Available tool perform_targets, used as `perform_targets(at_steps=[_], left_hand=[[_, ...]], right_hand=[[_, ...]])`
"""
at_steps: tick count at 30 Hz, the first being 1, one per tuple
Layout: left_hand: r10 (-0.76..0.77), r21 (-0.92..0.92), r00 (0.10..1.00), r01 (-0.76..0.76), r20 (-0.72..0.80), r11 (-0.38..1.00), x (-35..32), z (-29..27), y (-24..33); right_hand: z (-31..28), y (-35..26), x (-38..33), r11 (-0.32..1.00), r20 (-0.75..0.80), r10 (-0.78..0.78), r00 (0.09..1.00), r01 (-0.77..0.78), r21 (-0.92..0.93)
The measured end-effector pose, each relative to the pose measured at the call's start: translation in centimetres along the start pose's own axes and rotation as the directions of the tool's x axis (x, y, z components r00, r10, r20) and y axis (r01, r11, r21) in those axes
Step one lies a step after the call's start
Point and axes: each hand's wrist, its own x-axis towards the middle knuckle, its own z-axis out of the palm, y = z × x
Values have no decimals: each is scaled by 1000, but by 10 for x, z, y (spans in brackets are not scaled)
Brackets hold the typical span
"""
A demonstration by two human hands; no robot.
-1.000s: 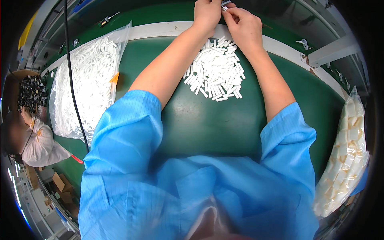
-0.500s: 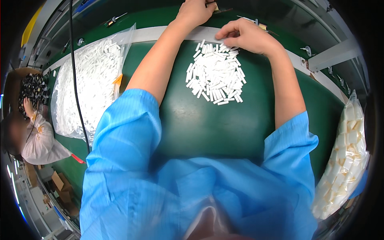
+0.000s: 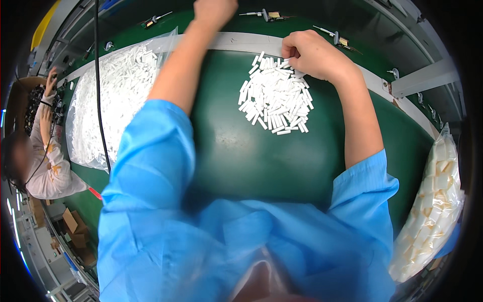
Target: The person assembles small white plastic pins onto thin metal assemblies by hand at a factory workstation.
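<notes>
A loose pile of small white sticks or tubes [image 3: 275,98] lies on the green work surface. My right hand [image 3: 317,55] is at the pile's far right edge, its thumb and fingers pinched together beside the outermost white pieces; what is between them, if anything, is hidden. Reaching beyond the pale strip, my left hand [image 3: 216,11] is blurred and cut off by the upper edge, so its fingers do not show. To its right, a small part with a white rod and a yellowish block [image 3: 271,16] lies on the far green strip. A similar part [image 3: 338,38] lies beyond my right hand.
A clear bag full of white pieces [image 3: 113,95] lies on the left, crossed by a hanging black cable [image 3: 98,85]. A bag of pale blocks [image 3: 430,206] stands at the right. A pale strip [image 3: 241,42] borders the surface. At far left, a co-worker [image 3: 53,166] reaches over dark parts.
My left hand has moved left, away from the part on the far strip. My right hand's fingers have closed at the pile's edge. The co-worker's arm has lifted.
</notes>
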Motion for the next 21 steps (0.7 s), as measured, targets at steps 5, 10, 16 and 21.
perform_targets(at_steps=[5,10,16,21], left_hand=[[-409,503,885,256,220,825,21,-30,-135],[-726,706,634,383,268,595,7,-55,-156],[-739,671,625,438,251,598,10,-31,-171],[-682,266,573,644,454,717,33,21,-137]], right_hand=[[3,1,1,999,-9,1,1000,-1,52],[1,11,-1,999,23,31,999,-32,27],[-3,9,1,993,-237,-31,971,58,107],[20,25,12,968,-380,55,924,44,247]])
